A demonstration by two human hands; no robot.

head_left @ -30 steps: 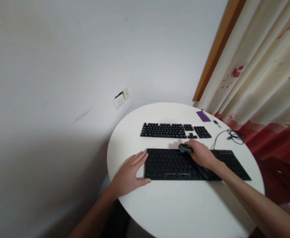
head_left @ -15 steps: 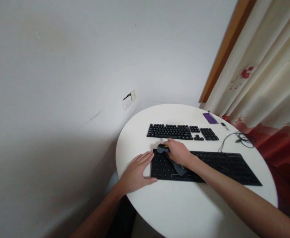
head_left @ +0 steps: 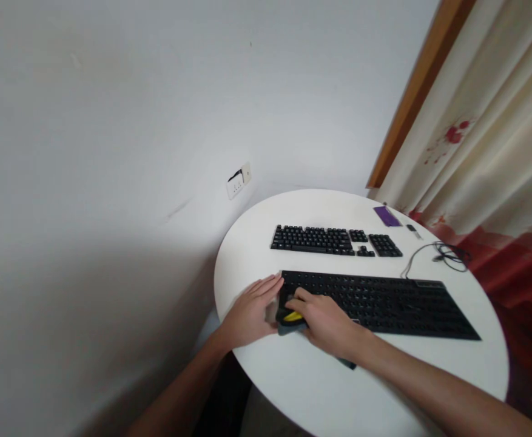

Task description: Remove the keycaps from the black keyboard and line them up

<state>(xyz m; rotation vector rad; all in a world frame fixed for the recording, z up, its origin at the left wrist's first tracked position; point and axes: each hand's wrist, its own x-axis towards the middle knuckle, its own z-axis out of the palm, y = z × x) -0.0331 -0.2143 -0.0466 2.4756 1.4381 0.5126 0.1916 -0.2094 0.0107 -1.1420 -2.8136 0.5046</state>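
Observation:
Across the near half of the white round table [head_left: 266, 388] lies a black keyboard base [head_left: 393, 303] with its keycaps off. My left hand [head_left: 246, 312] lies at the base's left end, fingers stretched out straight, their tips touching its far left corner. My right hand [head_left: 323, 318] is closed around a dark grey and yellow handheld tool [head_left: 293, 321], pressed over the near left part of the base. The fingers cover much of the tool, so its exact kind is unclear. One dark end of it sticks out below the wrist, over the tabletop.
Behind the base, loose black keycaps [head_left: 313, 240] are laid out in keyboard order. On the right are a coiled cable [head_left: 450, 255], a purple cloth or pouch [head_left: 386, 216] and a small dark-headed item [head_left: 414, 230]. A wall socket [head_left: 235, 185] and a curtain [head_left: 484, 152] border the table.
My right hand has drawn the tool from the base's far left edge toward me, to its near left edge. My left hand has stayed almost in place.

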